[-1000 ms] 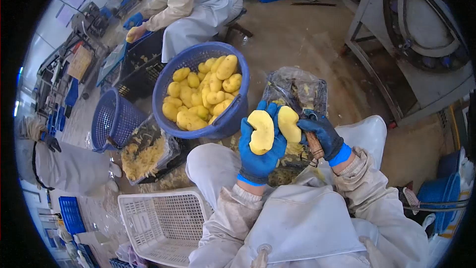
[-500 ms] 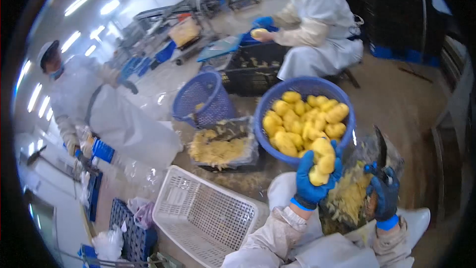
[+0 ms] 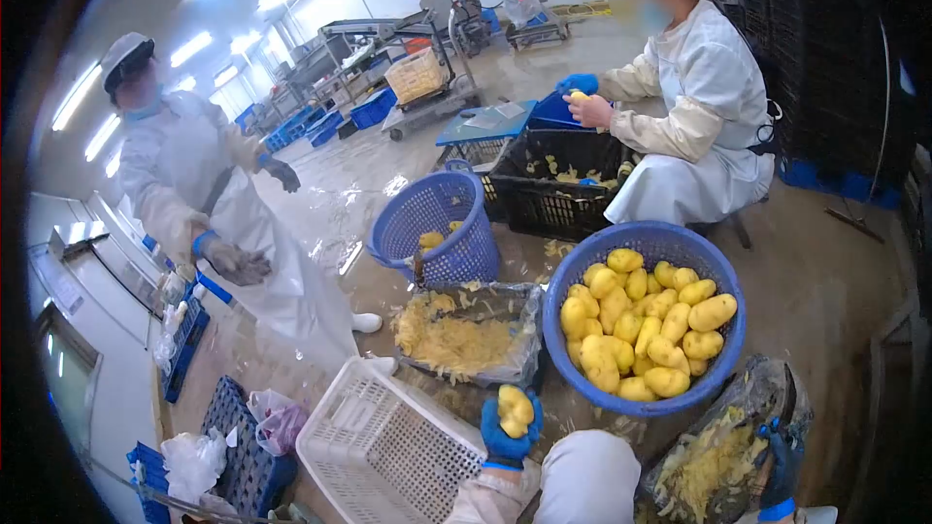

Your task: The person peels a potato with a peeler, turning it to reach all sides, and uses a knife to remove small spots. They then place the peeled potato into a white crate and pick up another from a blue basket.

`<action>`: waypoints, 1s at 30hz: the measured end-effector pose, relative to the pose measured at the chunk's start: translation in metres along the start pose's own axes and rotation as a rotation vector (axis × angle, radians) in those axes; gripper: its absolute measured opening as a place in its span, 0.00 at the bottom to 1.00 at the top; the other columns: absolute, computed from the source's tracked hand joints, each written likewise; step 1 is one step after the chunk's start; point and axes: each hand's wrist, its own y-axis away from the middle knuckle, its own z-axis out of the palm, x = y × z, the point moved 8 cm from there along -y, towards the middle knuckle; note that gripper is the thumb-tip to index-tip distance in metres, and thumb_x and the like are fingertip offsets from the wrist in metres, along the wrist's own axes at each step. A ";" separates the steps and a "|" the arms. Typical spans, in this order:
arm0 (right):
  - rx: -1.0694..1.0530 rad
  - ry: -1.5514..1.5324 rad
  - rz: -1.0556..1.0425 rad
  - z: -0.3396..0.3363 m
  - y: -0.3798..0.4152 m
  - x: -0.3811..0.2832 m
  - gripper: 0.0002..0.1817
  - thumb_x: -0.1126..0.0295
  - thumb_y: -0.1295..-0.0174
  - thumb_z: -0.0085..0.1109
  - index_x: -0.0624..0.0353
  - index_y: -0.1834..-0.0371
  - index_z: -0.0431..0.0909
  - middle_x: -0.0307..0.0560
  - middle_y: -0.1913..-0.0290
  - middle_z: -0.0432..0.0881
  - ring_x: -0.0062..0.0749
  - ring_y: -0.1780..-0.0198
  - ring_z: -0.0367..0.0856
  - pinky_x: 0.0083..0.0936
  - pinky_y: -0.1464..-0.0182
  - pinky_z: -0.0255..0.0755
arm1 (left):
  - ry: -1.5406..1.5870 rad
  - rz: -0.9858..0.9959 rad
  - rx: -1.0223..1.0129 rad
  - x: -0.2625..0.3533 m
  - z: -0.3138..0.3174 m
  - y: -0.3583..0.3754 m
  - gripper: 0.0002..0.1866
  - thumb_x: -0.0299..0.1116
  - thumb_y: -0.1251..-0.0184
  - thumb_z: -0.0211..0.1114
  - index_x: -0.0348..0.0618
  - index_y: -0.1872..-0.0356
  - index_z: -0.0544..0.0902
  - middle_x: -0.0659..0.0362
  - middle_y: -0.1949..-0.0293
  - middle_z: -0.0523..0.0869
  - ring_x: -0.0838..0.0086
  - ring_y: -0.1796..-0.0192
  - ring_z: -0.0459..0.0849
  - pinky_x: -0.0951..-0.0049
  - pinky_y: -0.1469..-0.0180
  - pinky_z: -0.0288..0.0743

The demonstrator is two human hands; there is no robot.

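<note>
My left hand (image 3: 505, 442), in a blue glove, is closed around a lumpy peeled potato (image 3: 515, 409) beside the right end of a white plastic crate (image 3: 340, 446). At the lower right my gloved right hand (image 3: 781, 466) is wrapped round what looks like a dark-bladed knife (image 3: 789, 396); its handle is mostly hidden by the fingers. That hand is at the edge of a lined crate of peelings (image 3: 701, 474). Ahead, between my hands, a blue-purple basket (image 3: 555, 335) is heaped with yellow peeled potatoes (image 3: 636, 325).
A second lined crate of peelings (image 3: 466, 335) stands ahead, with a blue basket (image 3: 442, 199) holding a few potatoes behind it. A seated co-worker (image 3: 694, 87) handles a potato over a black crate (image 3: 549, 218). Another co-worker (image 3: 214, 184) stands at left.
My left hand has moved left and down with the potato, away from the potato basket to the white crate. My view has shifted; the standing co-worker now has both hands held out.
</note>
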 end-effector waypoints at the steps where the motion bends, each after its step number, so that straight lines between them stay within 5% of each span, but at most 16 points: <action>1: 0.000 0.002 -0.002 -0.005 -0.007 0.006 0.12 0.71 0.45 0.62 0.59 0.59 0.73 0.39 0.71 0.76 0.20 0.78 0.71 0.20 0.76 0.66 | 0.011 0.057 0.121 -0.001 -0.011 0.003 0.20 0.45 0.43 0.61 0.44 0.54 0.77 0.52 0.53 0.80 0.58 0.50 0.78 0.55 0.43 0.71; 4: -0.029 0.149 -0.158 -0.033 -0.044 0.030 0.14 0.67 0.40 0.55 0.62 0.53 0.75 0.45 0.60 0.78 0.26 0.61 0.76 0.24 0.55 0.71 | 0.042 0.049 0.193 -0.003 -0.025 -0.020 0.20 0.45 0.43 0.61 0.42 0.55 0.76 0.51 0.56 0.80 0.57 0.51 0.78 0.55 0.46 0.74; 9: -0.009 0.276 -0.162 -0.027 -0.054 0.024 0.14 0.68 0.40 0.55 0.61 0.53 0.75 0.46 0.58 0.78 0.27 0.60 0.76 0.25 0.54 0.71 | -0.119 -0.037 -0.043 -0.010 0.051 -0.065 0.20 0.44 0.39 0.59 0.43 0.51 0.76 0.52 0.50 0.79 0.59 0.49 0.78 0.57 0.45 0.73; 10: -0.023 0.301 -0.170 -0.020 -0.052 0.017 0.14 0.68 0.40 0.55 0.61 0.53 0.75 0.46 0.58 0.78 0.27 0.60 0.76 0.25 0.54 0.71 | -0.442 0.199 -0.251 -0.004 0.096 -0.047 0.21 0.43 0.39 0.59 0.42 0.48 0.74 0.53 0.50 0.79 0.61 0.48 0.77 0.60 0.44 0.73; 12: -0.041 0.359 -0.189 -0.015 -0.044 0.004 0.14 0.68 0.40 0.55 0.61 0.53 0.76 0.46 0.57 0.78 0.28 0.59 0.76 0.25 0.53 0.71 | -0.681 0.115 -0.320 -0.014 0.119 -0.039 0.24 0.42 0.37 0.58 0.41 0.43 0.70 0.53 0.49 0.78 0.64 0.45 0.76 0.65 0.43 0.71; 13: -0.052 0.376 -0.199 -0.012 -0.043 0.000 0.14 0.68 0.40 0.55 0.61 0.52 0.76 0.46 0.57 0.78 0.28 0.59 0.76 0.26 0.53 0.71 | -0.564 -0.206 -0.200 -0.023 0.104 -0.046 0.26 0.42 0.37 0.58 0.40 0.40 0.68 0.54 0.48 0.77 0.66 0.44 0.75 0.68 0.42 0.70; 16: -0.083 0.400 -0.222 -0.014 -0.034 -0.009 0.13 0.69 0.40 0.55 0.60 0.52 0.76 0.47 0.56 0.78 0.29 0.58 0.76 0.26 0.52 0.70 | -0.736 -0.218 -0.475 -0.071 0.183 0.014 0.33 0.42 0.39 0.61 0.39 0.36 0.62 0.54 0.43 0.73 0.69 0.43 0.74 0.71 0.41 0.67; 21: -0.108 0.404 -0.268 -0.040 -0.017 -0.017 0.13 0.70 0.39 0.55 0.59 0.52 0.76 0.47 0.54 0.78 0.30 0.56 0.76 0.27 0.51 0.70 | -0.698 -0.562 -0.725 -0.193 0.190 0.122 0.31 0.35 0.38 0.59 0.40 0.34 0.61 0.59 0.41 0.71 0.73 0.43 0.73 0.75 0.41 0.66; 23: -0.113 0.398 -0.289 -0.049 -0.008 -0.022 0.13 0.70 0.39 0.55 0.59 0.52 0.77 0.48 0.54 0.78 0.31 0.55 0.76 0.28 0.50 0.70 | -1.135 -0.562 -0.925 -0.228 0.176 0.151 0.26 0.46 0.44 0.68 0.41 0.49 0.75 0.49 0.49 0.78 0.67 0.41 0.73 0.64 0.36 0.58; 25: -0.118 0.389 -0.305 -0.060 -0.003 -0.022 0.13 0.70 0.39 0.55 0.59 0.52 0.77 0.48 0.53 0.77 0.31 0.55 0.76 0.28 0.49 0.69 | -0.700 -1.042 -0.472 -0.263 0.136 0.180 0.28 0.43 0.48 0.71 0.39 0.48 0.75 0.49 0.48 0.77 0.58 0.39 0.70 0.59 0.37 0.60; 26: -0.122 0.383 -0.314 -0.065 0.000 -0.021 0.13 0.70 0.39 0.55 0.58 0.52 0.77 0.48 0.53 0.77 0.31 0.54 0.76 0.28 0.49 0.69 | -1.225 -0.436 -1.098 -0.268 0.111 0.167 0.29 0.43 0.49 0.72 0.38 0.48 0.75 0.50 0.47 0.77 0.57 0.40 0.71 0.59 0.38 0.61; 28: -0.131 0.378 -0.329 -0.078 0.004 -0.022 0.13 0.71 0.39 0.55 0.58 0.52 0.77 0.48 0.52 0.77 0.32 0.54 0.76 0.29 0.49 0.69 | -1.206 -0.279 -1.226 -0.282 0.115 0.178 0.28 0.43 0.48 0.72 0.39 0.49 0.75 0.51 0.47 0.77 0.57 0.40 0.71 0.59 0.38 0.62; 30: -0.143 0.377 -0.348 -0.090 0.007 -0.024 0.13 0.71 0.39 0.55 0.58 0.52 0.77 0.49 0.51 0.77 0.33 0.53 0.76 0.29 0.48 0.69 | -1.083 -0.529 -1.041 -0.303 0.110 0.197 0.27 0.42 0.46 0.70 0.40 0.48 0.75 0.51 0.47 0.77 0.59 0.41 0.73 0.60 0.39 0.63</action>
